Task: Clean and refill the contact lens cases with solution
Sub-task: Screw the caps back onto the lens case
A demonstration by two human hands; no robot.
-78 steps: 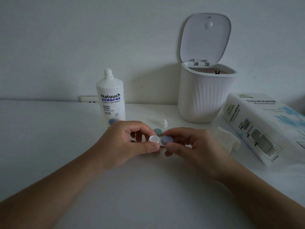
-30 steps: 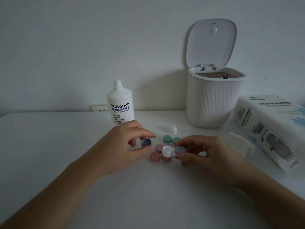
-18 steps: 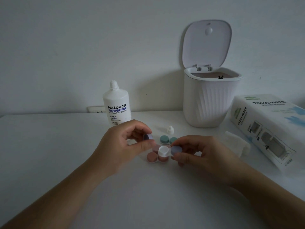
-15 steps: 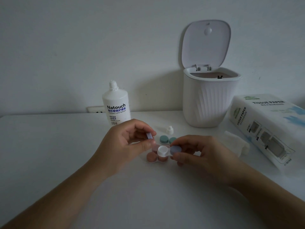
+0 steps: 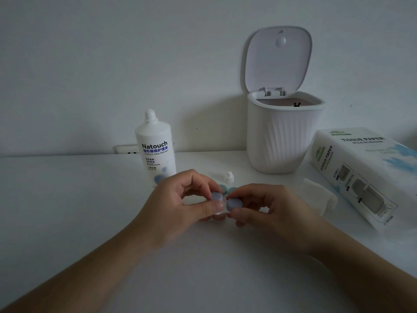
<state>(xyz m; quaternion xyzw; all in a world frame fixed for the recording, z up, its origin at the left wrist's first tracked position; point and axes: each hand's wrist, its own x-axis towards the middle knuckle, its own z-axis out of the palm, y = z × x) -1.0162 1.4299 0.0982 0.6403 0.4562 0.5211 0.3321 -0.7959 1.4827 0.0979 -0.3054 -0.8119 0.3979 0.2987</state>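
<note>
From the head camera: your left hand pinches the left purple cap of a contact lens case held just above the white table, while your right hand pinches the right cap. The case looks light, stiff and probably slick when wet, so grip the cap rims with your fingertips and steady the white body between them. A green case lies just beyond. Far left, the uncapped solution bottle reads "Natouch, Contact Lens Solution", its small cap nearby. On the right, the pack reads "TISSUE PAPER". The bin stands open behind.
</note>
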